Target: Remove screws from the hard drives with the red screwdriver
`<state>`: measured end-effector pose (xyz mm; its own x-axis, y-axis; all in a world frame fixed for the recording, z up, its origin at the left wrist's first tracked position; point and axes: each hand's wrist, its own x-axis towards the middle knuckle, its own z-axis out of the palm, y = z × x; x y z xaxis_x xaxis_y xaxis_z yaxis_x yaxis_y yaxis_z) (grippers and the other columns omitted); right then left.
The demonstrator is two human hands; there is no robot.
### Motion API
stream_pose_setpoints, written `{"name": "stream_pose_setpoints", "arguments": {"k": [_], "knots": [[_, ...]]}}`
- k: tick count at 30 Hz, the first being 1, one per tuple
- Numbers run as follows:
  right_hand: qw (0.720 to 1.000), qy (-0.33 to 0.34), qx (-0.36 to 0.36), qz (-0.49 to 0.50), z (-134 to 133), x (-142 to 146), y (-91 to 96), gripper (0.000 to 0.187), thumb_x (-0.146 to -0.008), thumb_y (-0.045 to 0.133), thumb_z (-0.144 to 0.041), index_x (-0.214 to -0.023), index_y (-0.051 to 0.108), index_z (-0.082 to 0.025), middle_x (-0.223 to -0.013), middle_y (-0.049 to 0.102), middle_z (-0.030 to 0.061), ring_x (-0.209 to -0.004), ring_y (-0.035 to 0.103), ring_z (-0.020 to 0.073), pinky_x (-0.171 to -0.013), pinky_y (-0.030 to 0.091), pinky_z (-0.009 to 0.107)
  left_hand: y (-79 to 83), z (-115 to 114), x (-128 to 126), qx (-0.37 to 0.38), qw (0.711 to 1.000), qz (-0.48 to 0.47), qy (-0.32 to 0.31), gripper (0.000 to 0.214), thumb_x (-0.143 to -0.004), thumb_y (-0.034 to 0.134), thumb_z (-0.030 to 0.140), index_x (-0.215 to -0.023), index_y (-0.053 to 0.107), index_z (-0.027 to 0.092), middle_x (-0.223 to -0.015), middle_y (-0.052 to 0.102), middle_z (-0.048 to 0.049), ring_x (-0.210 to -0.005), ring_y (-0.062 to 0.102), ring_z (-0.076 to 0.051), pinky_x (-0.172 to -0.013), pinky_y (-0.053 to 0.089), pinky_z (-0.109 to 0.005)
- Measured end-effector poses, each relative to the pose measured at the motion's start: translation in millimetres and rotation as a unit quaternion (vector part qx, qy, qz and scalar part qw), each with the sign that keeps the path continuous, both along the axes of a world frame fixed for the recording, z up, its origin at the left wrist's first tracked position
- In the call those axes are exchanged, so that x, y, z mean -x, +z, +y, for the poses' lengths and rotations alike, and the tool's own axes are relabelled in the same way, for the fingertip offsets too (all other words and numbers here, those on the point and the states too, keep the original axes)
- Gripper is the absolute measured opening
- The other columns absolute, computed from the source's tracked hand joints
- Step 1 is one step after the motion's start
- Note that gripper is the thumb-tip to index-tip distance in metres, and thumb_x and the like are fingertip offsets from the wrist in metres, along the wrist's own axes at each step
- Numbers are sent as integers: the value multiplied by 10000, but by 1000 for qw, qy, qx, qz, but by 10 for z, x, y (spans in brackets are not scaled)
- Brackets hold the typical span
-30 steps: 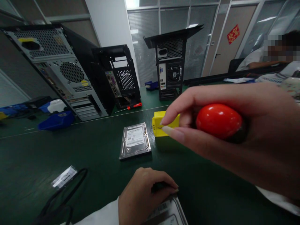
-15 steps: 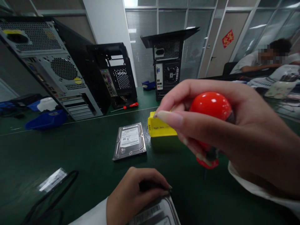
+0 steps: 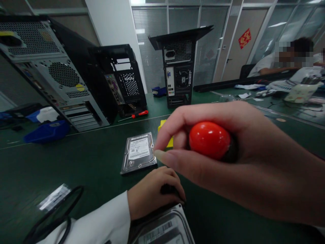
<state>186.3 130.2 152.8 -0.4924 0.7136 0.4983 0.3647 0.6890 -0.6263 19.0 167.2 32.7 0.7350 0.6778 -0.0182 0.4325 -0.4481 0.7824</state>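
My right hand (image 3: pixel 215 162) is in front, closed round a screwdriver with a glossy red handle (image 3: pixel 208 139). Only the rounded handle end shows; its shaft is hidden behind the hand. The thumb and index fingertips come together, and I cannot make out anything tiny between them. My left hand (image 3: pixel 159 193) lies lower, with bent fingers and fingertips drawn together just past the far corner of a hard drive (image 3: pixel 166 227). Whatever those fingertips hold is hidden. That drive is cut off by the bottom edge. A second hard drive (image 3: pixel 139 150) lies label up beyond the left hand.
A yellow bin (image 3: pixel 170 141) is mostly behind my right hand. Computer cases (image 3: pixel 73 78) stand along the back, with a red-handled screwdriver (image 3: pixel 139 114) before them. On the left are a blue bin (image 3: pixel 48 131), a silver packet (image 3: pixel 54 197) and a black cable (image 3: pixel 66 210). A person (image 3: pixel 271 64) sits far right.
My right hand has moved left and down with the screwdriver, whose shaft has gone out of sight. My left hand has shifted away from me, past the near drive's far edge.
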Motion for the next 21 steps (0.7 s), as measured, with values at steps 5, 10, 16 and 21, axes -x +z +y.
{"name": "stream_pose_setpoints", "arguments": {"k": [5, 10, 16, 21], "knots": [[999, -19, -14, -27, -37, -1, 37, 133, -793, 552, -309, -800, 602, -186, -765, 646, -4, -648, 594, 112, -578, 499, 198, 43, 43, 26, -5, 999, -1, -46, 175, -904, 558, 270, -881, 648, 122, -903, 667, -39, -848, 631, -162, -812, 503, -359], [999, -17, -29, -28, -93, 21, 72, 145, -808, 537, -321, -827, 640, -220, -759, 630, 1, -663, 577, 119, -587, 487, 208, 54, 49, 6, -11, 998, -8, -64, 175, -862, 568, 141, -820, 716, 224, -884, 701, 17, -861, 643, -129, -840, 472, -257], [999, 3, -28, -40, -62, 9, 35, 169, -812, 530, -343, -828, 640, -216, -698, 602, 6, -603, 532, 111, -541, 477, 198, -1, 29, -41, -25, 998, -14, -61, 287, -878, 512, 135, -714, 718, 249, -812, 706, 34, -795, 651, -115, -790, 478, -214], [999, 8, -21, -33, -78, 22, 36, 218, -818, 508, -391, -804, 643, -220, -716, 576, 13, -614, 521, 109, -526, 475, 186, -11, 14, 3, -53, 996, -21, -70, 205, -914, 523, 238, -782, 657, 155, -832, 674, -22, -814, 626, -138, -801, 495, -309]]}}
